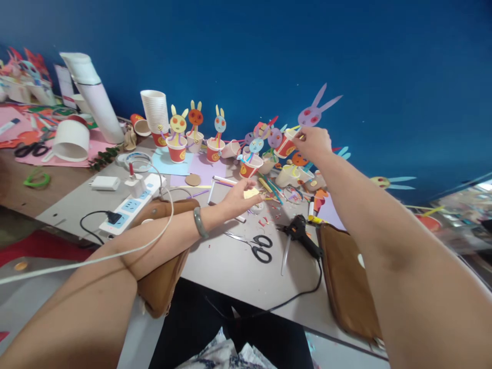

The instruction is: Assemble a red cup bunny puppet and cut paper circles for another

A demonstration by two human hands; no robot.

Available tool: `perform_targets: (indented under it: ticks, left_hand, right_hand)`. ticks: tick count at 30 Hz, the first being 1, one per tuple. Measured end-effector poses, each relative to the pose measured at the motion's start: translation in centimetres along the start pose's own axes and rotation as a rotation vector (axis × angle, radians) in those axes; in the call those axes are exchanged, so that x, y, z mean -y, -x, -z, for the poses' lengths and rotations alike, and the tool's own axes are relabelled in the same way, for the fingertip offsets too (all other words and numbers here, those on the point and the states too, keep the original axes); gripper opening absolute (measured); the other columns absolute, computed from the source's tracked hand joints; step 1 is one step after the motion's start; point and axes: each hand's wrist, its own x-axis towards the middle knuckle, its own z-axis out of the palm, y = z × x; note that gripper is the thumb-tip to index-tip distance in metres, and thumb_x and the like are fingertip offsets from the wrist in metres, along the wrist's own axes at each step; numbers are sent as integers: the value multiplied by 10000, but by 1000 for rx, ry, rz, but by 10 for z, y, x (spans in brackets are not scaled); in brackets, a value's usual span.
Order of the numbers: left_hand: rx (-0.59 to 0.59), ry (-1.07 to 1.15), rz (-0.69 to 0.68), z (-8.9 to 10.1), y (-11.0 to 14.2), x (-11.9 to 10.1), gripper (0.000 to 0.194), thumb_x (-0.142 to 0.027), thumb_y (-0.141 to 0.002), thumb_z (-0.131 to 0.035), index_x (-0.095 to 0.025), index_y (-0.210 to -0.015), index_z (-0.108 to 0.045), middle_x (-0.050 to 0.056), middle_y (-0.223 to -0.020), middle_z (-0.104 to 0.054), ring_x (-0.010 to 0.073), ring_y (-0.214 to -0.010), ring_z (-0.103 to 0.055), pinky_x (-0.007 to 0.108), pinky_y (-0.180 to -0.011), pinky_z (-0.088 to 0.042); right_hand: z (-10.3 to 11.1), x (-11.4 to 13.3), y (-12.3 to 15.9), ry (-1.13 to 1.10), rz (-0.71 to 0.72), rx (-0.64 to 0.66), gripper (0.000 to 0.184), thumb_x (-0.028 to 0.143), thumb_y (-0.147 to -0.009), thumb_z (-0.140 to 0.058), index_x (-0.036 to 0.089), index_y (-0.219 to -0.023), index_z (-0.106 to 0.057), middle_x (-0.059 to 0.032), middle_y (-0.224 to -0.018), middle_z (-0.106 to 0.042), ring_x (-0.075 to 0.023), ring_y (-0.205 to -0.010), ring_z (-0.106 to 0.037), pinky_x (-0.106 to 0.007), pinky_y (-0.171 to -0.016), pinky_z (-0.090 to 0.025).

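Grip of R hand is closed on rim of red cup, held tilted nr. back of bench, beside other cups. Pale yellow piece is seen at L hand; its hold can't be told. Cup-handling is apparently underway; clearance from adj. cups is needed.

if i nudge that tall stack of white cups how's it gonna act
The cup stack looks thin-walled, so likely light for its size. Being taller than wide, it may tip if pushed near the top, and the nested layers could slide apart.
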Motion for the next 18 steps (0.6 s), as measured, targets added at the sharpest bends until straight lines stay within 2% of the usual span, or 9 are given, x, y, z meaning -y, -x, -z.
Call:
perform_targets:
  ticks: [9, 18]
  left_hand:
    - [-19, 9, -10, -2, -3, 5, 438, -365, -854, -739, -180, -1219, -583, 144, -1390, -640, 291, -1356, -564, 442, -1164, -445]
    - [-17, -11, -27, -1, -5, 8, 396, -335, -867, -729, -184, -1205, -588, 132, -1378, -646, 274, -1339, -576, 435, -1165, -450]
  right_hand:
    - [-8, -3, -4, 33, 29, 31, 166, 240, -891, -652, 221, -1005, -770, -112, -1121, -806, -290, -1077, -705, -398, -885, -553]
    - [0, -5, -4, 59, 24, 86, 203, 262, -868, -688, 226, -1037, -797, -90, -1081, -805, -284, -1047, -719, -370, -859, -546]
